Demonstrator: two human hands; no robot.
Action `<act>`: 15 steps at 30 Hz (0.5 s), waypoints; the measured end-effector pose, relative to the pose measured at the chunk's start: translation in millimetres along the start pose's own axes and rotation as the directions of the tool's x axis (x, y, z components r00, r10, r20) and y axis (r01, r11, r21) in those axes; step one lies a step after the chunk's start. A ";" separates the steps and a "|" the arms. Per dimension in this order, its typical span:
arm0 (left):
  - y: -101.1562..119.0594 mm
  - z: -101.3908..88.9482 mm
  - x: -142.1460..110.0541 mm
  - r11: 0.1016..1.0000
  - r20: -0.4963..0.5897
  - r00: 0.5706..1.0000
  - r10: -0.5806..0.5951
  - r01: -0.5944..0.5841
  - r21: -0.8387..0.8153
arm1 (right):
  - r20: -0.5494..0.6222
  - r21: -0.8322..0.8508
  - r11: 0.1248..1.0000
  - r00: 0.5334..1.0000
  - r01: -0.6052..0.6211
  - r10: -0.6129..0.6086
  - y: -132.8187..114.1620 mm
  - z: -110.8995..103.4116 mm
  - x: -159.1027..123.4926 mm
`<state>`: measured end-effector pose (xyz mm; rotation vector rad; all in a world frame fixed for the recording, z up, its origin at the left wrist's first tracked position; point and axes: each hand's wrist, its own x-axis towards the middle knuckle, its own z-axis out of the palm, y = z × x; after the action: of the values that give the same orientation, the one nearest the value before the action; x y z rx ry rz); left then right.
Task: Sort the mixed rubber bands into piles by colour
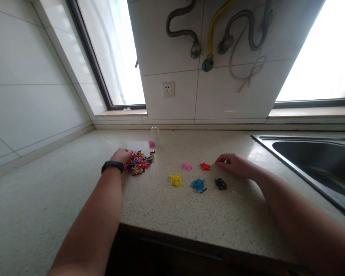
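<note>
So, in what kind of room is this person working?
It is most likely a kitchen, or a similar utility area: a metal sink is set into the speckled stone-look counter, and pipes come down the tiled wall behind it.

One multicoloured pile of small bands (138,162) left of centre, five single-colour piles (176,179) around the centre, two bare hands (121,155), one sink (310,157) at right, two windows (115,50), one wall socket (168,89), three hoses (212,34) at top

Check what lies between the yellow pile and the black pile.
In the head view, the blue pile, with a dark piece at its edge, lies between yellow pile and black pile.
</note>
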<state>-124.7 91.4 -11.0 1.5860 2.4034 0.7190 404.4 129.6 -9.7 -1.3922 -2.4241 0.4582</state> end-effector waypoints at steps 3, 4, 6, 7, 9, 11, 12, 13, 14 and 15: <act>2.4 1.1 0.0 0.999 0.020 1.000 0.014 -0.014 -0.044 | 0.010 0.003 1.000 1.000 0.005 -0.005 3.4 1.1 1.3; 2.9 1.1 -0.4 0.998 0.030 0.999 0.015 -0.013 -0.063 | 0.013 0.003 1.000 1.000 0.005 -0.005 4.8 1.6 1.8; 4.0 0.7 -1.6 0.995 0.052 0.999 0.010 -0.005 -0.101 | 0.016 -0.002 1.000 1.000 0.009 -0.009 7.1 2.1 2.4; 4.6 0.4 -2.4 0.993 0.064 0.998 0.007 0.001 -0.121 | 0.015 -0.005 1.000 1.000 0.012 -0.011 7.9 2.3 2.6; 6.3 -0.6 -4.1 0.988 0.084 0.996 0.000 0.013 -0.157 | 0.014 -0.009 1.000 1.000 0.019 -0.019 8.1 2.2 2.5; 8.3 -1.8 -5.9 0.981 0.104 0.995 -0.007 0.027 -0.191 | 0.010 -0.006 1.000 1.000 0.019 -0.018 7.0 1.9 2.0; 9.3 -2.5 -6.9 0.977 0.113 0.994 -0.010 0.034 -0.209 | 0.008 -0.004 1.000 1.000 0.015 -0.015 6.1 1.6 1.6; 10.3 -3.0 -7.8 0.973 0.121 0.993 -0.013 0.040 -0.228 | 0.007 -0.003 1.000 1.000 0.010 -0.010 5.2 1.5 1.3; 11.2 -3.5 -8.7 0.968 0.128 0.992 -0.015 0.046 -0.246 | 0.004 -0.004 1.000 1.000 0.006 -0.006 4.3 1.3 1.0; 12.0 -3.8 -9.6 0.963 0.134 0.991 -0.014 0.049 -0.265 | 0.002 -0.006 1.000 1.000 0.002 -0.002 3.7 1.3 0.7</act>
<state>-112.4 85.4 -3.0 1.4355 2.1300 0.8632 406.4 131.8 -12.3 -1.3920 -2.4306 0.4519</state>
